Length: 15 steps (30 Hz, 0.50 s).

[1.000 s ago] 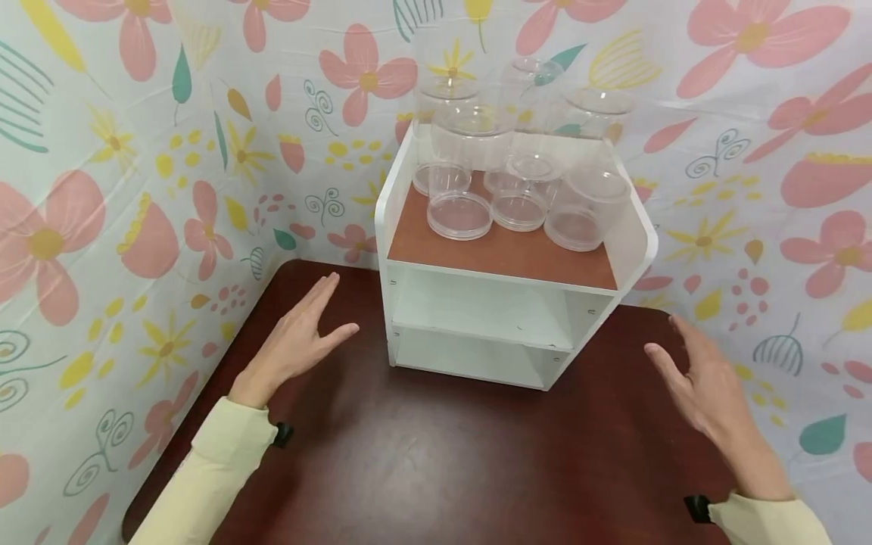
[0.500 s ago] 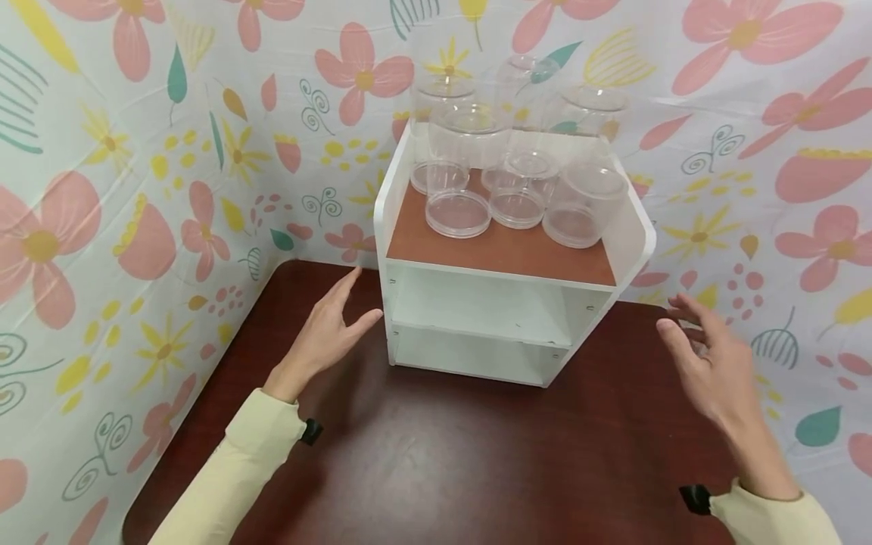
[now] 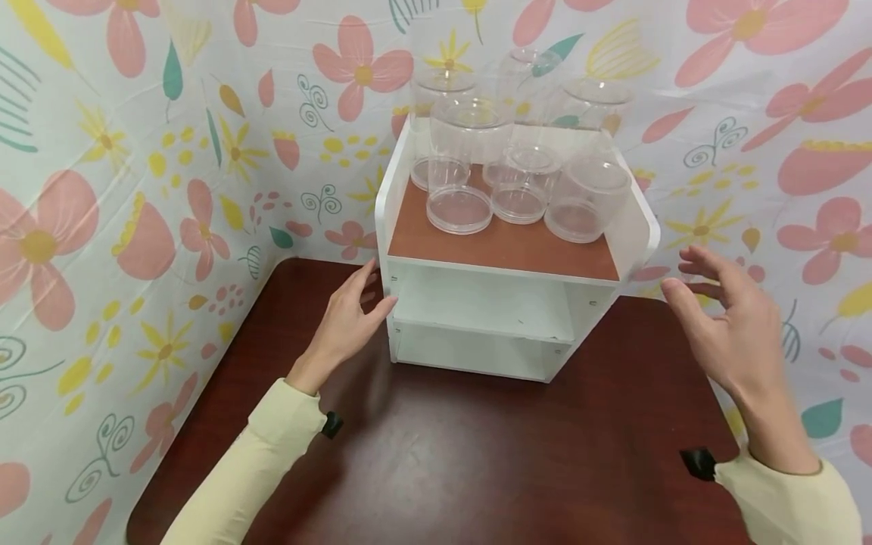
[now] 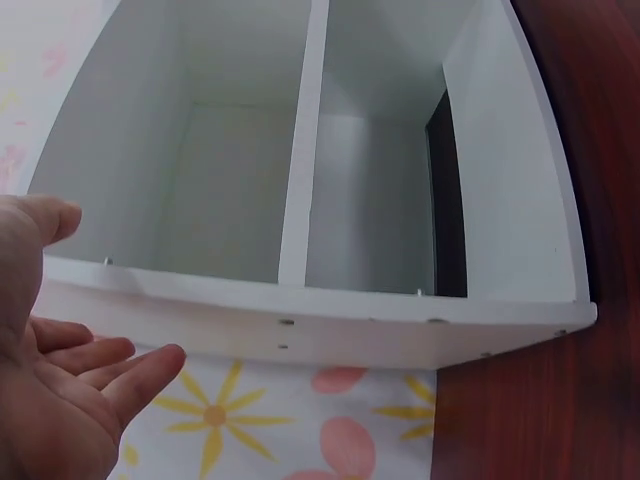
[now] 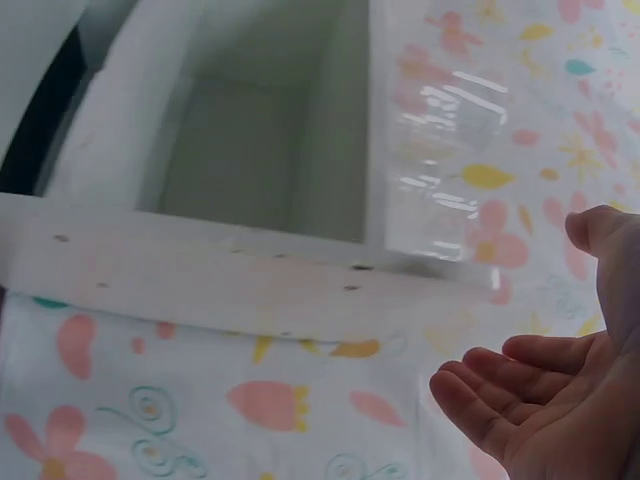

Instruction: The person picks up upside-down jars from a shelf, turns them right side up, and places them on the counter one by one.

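A white shelf unit [image 3: 477, 327] with a brown top board [image 3: 409, 235] stands toward the back of the table. Several clear plastic jars sit upright on that board, among them a tall jar [image 3: 461, 163] at the front left and a shorter jar [image 3: 582, 204] at the front right. My left hand [image 3: 344, 325] is at the unit's left side panel [image 4: 330, 310], thumb near the front edge and fingers along the outside. Whether it touches the panel I cannot tell. To the right of the unit, my right hand [image 3: 739, 325] hovers apart from it with loosely bent fingers and holds nothing.
The dark red-brown table [image 3: 436, 454] extends in front of the unit and to both sides. A flower-printed cloth wall [image 3: 225, 136] rises close behind and at the left. The unit has two open compartments [image 4: 370, 200] at its front.
My left hand has moved right to the unit's left side. The right hand has risen a little and shifted slightly outward. The unit and jars stay in place.
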Motion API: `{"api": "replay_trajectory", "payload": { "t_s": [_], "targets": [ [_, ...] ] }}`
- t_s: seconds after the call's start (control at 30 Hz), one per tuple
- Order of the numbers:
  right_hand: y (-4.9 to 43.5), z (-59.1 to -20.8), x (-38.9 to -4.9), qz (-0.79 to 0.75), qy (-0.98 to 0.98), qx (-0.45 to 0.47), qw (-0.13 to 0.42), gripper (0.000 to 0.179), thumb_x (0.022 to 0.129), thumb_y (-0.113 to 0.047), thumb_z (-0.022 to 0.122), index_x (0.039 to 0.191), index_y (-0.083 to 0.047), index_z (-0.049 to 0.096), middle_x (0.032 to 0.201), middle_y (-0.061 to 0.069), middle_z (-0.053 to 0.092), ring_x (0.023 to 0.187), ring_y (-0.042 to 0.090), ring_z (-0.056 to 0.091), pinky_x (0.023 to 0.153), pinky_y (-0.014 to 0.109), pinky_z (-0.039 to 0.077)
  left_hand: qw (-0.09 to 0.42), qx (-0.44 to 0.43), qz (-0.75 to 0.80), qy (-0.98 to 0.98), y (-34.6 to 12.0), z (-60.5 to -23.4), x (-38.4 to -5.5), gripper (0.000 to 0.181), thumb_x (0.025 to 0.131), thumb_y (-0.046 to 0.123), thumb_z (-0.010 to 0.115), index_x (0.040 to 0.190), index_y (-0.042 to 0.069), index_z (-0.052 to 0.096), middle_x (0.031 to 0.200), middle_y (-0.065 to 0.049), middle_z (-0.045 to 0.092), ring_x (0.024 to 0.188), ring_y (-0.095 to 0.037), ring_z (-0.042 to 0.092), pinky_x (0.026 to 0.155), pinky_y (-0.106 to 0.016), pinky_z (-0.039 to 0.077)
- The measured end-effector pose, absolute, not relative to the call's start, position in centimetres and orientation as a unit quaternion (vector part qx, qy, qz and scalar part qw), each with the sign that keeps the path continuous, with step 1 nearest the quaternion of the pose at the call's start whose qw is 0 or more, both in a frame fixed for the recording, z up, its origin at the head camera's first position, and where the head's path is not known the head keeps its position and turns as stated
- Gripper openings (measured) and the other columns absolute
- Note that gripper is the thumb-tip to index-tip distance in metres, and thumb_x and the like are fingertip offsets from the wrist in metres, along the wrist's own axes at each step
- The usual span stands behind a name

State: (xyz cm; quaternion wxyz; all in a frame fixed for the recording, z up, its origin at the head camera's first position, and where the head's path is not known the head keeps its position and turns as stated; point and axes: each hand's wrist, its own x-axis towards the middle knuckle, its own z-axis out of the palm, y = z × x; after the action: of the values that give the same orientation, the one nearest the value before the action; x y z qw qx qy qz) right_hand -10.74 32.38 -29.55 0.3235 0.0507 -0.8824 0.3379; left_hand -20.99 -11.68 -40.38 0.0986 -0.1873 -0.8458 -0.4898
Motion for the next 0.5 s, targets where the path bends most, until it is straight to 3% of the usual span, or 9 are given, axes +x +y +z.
{"api": "replay_trajectory", "payload": {
  "t_s": [0.2,0.4,0.5],
  "targets": [
    [31.6,-27.6,-11.6,0.333,-0.881,0.057,0.331,0.052,0.095,-0.017,0.075,0.145,-0.014,0.061,0.138,0.003,0.064,0.105,-0.017,0.055,0.093,0.007,0.042,0.119,-0.175,-0.507,-0.836,-10.4,-40.3,-21.4,0.065,0.102,0.023,0.068,0.157,0.003,0.041,0.145,-0.014,0.055,0.128,-0.026,0.059,0.098,-0.039,0.054],
    [30.8,-25.7,-13.2,0.329,-0.881,0.05,0.337,0.052,0.093,-0.019,0.077,0.143,-0.01,0.063,0.137,0.01,0.064,0.103,-0.018,0.053,0.095,0.009,0.042,0.134,-0.155,-0.497,-0.843,-9.5,-40.5,-21.9,0.05,0.103,0.026,0.065,0.149,0.009,0.054,0.136,-0.017,0.061,0.12,-0.025,0.061,0.091,-0.044,0.057],
    [30.4,-25.0,-13.9,0.322,-0.884,0.053,0.334,0.053,0.092,-0.018,0.078,0.141,-0.008,0.063,0.134,0.013,0.064,0.104,-0.019,0.051,0.096,0.01,0.042,0.143,-0.147,-0.481,-0.852,-9.0,-40.4,-22.0,0.042,0.104,0.029,0.062,0.141,0.009,0.061,0.122,-0.014,0.066,0.108,-0.025,0.064,0.084,-0.044,0.057]
  ]
}}
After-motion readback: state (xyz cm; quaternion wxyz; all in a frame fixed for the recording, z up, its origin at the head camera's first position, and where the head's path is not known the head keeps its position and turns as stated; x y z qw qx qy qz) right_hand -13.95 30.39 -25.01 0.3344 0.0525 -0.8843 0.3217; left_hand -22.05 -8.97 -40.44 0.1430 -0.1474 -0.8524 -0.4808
